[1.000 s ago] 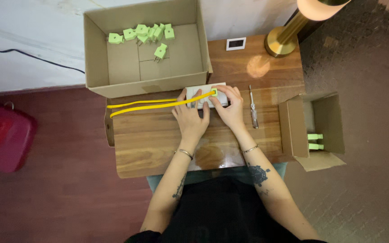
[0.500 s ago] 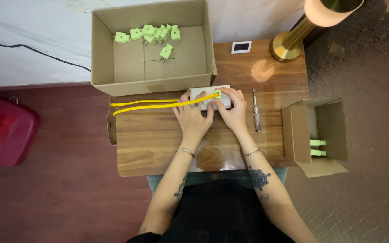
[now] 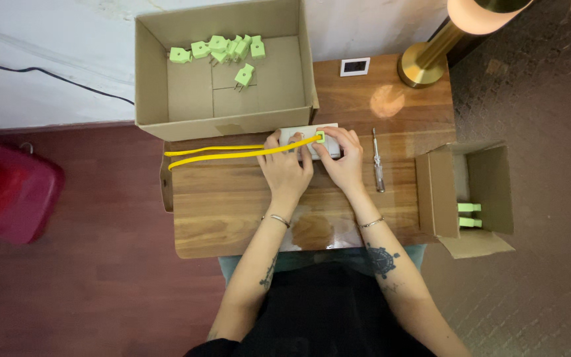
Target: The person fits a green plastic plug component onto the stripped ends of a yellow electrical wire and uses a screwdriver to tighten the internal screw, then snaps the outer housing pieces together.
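A white power strip [image 3: 295,134] lies on the wooden table [image 3: 232,205], just in front of a big cardboard box. My left hand [image 3: 287,166] rests on its left part and holds it down. My right hand [image 3: 343,158] grips a small green plug [image 3: 320,137] seated in the strip's right part. Two yellow cords [image 3: 223,154] run left from the plug, under my left fingers, to the table's left edge.
The big open cardboard box [image 3: 156,79] at the back holds several green plugs [image 3: 219,49]. A screwdriver [image 3: 378,165] lies right of my right hand. A small open box [image 3: 439,192] at the right holds two green plugs. A brass lamp [image 3: 424,63] and a small white device [image 3: 355,66] stand behind.
Both hands stay on the strip and plug, with only slight finger shifts. The view has moved a little.
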